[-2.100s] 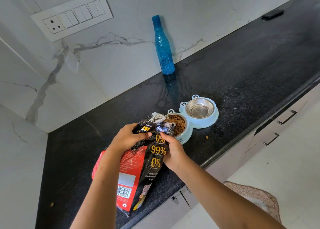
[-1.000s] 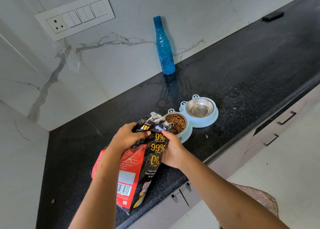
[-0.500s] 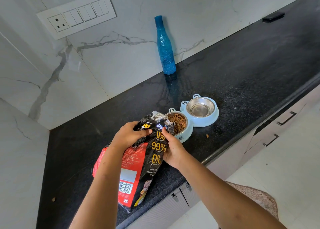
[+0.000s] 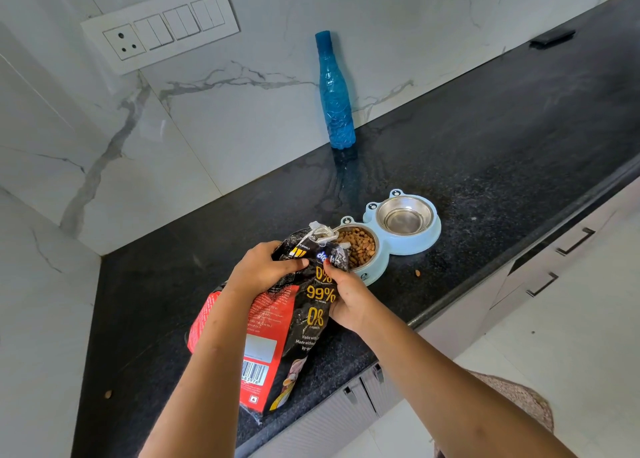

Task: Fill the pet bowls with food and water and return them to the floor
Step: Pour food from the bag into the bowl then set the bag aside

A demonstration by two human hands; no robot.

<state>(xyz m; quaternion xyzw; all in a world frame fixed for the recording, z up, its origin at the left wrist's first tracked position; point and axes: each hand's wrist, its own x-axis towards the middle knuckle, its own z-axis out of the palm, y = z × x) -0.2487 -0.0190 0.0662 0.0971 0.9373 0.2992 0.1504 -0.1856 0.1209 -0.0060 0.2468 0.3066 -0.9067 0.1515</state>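
A light blue double pet feeder [image 4: 412,243] sits on the black counter [image 4: 485,153]. Its left steel bowl [image 4: 358,246] holds brown kibble; its right steel bowl [image 4: 404,215] holds no food. A red and black pet food bag [image 4: 284,326] lies on the counter with its crumpled top next to the kibble bowl. My left hand [image 4: 263,267] grips the bag's top from the left. My right hand [image 4: 348,296] pinches the same top from the right. A blue water bottle [image 4: 335,94] stands upright against the marble wall behind the feeder.
A stray kibble piece [image 4: 418,272] lies right of the feeder, another [image 4: 108,394] at the counter's near left. A dark flat object [image 4: 552,38] rests at the far right. Drawers with handles [image 4: 575,241] run below the counter edge. A brown mat [image 4: 519,398] lies on the floor.
Both hands stay on the bag's top, working it slightly near the kibble bowl. The bag, feeder and bottle have not moved.
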